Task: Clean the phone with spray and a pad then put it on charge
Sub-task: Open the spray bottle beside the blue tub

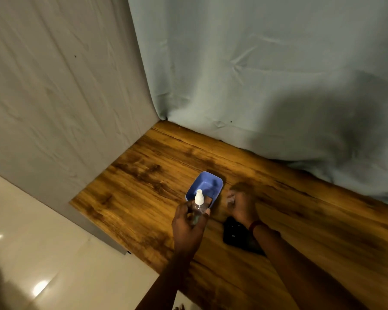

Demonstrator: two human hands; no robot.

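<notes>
My left hand (188, 224) holds a small clear spray bottle (198, 205) with a white nozzle, upright, just in front of a blue tray (207, 182). My right hand (241, 203) is curled to the right of the tray, with something pale, maybe a pad (230, 200), between its fingers; blur hides what it is. A black phone (235, 233) lies flat on the wooden table below my right wrist, partly covered by my forearm.
The wooden table (300, 231) sits in a corner draped with grey-blue cloth (255, 74) behind and on the left. A glossy tiled floor (43, 253) lies past the table's left edge.
</notes>
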